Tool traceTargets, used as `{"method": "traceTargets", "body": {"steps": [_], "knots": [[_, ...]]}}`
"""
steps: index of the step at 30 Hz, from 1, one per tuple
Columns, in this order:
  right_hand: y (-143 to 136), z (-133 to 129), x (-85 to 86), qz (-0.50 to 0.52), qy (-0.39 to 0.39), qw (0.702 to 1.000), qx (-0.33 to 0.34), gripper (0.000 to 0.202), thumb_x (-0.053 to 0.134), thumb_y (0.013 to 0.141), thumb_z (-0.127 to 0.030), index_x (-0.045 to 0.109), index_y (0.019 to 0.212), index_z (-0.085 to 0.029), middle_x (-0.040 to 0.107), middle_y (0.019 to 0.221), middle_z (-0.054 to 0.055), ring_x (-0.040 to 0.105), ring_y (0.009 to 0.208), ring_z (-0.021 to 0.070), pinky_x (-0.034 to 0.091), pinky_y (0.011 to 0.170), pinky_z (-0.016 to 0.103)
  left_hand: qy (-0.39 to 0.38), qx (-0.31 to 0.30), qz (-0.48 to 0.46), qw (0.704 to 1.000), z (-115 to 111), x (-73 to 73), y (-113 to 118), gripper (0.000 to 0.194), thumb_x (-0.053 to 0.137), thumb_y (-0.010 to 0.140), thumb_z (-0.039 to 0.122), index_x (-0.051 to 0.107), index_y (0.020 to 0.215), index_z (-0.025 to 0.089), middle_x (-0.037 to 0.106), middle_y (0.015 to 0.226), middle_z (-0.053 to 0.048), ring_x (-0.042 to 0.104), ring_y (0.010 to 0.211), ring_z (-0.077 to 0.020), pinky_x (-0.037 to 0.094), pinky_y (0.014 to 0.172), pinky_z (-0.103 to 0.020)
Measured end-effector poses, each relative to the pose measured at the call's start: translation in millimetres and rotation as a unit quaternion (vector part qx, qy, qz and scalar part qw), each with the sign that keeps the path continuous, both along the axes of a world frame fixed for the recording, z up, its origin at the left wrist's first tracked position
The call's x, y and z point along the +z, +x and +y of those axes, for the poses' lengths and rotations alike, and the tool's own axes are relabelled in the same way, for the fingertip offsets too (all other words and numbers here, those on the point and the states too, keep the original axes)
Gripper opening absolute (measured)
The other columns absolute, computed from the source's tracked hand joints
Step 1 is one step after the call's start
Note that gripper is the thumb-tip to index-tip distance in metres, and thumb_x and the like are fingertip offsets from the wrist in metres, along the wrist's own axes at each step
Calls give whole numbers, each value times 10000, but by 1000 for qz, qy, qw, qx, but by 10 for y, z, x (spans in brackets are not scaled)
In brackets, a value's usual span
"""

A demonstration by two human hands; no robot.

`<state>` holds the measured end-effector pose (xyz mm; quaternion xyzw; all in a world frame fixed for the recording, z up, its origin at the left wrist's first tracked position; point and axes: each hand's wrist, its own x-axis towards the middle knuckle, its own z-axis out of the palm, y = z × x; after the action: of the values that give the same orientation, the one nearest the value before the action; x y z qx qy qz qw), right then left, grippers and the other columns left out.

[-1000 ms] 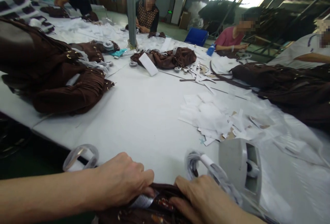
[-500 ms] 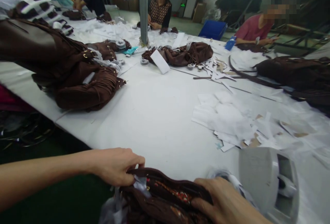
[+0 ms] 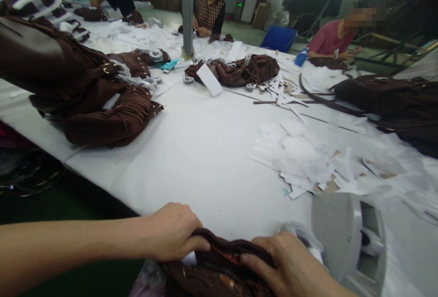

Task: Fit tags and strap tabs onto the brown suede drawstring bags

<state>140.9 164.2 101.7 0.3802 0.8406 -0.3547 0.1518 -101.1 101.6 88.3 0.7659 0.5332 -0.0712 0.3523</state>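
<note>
A dark brown bag [image 3: 219,265] with a patterned lining lies at the near edge of the white table [image 3: 205,151]. My left hand [image 3: 174,233] grips its rim on the left, fingers curled over the edge by a white paper bit. My right hand [image 3: 290,265] presses on the rim to the right, closed on the bag. A grey tape dispenser [image 3: 345,237] stands just right of my right hand.
A heap of brown fringed bags [image 3: 96,101] fills the left. Another brown bag [image 3: 239,71] lies mid-table by a grey pole [image 3: 186,14]. White paper scraps [image 3: 301,155] spread on the right. More brown bags [image 3: 393,101] lie far right. Several people sit across the table.
My left hand slid right along the bag's rim and closed over it. The bag's opening is now pressed narrower between both hands. The view shifted slightly.
</note>
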Motion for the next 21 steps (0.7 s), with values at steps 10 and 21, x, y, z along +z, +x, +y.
{"method": "traceTargets", "body": {"steps": [10,21], "knots": [[79,20,50,25,-30,999,27,243,435,884,-239,675,844,-230,697,733,14,629,646,136,397,584,200,23,-37,79,996,0,201,-98,270,429,897,342,640,802,205,691,647,-65,662,580,-252,374,455,-268],[322,263,208,82,-73,994,17,455,590,818,-431,554,1232,-243,645,1138,75,572,1041,234,413,910,354,38,10,100,994,292,199,-622,312,427,890,396,662,779,223,682,646,-64,657,616,-248,326,512,-281]]}}
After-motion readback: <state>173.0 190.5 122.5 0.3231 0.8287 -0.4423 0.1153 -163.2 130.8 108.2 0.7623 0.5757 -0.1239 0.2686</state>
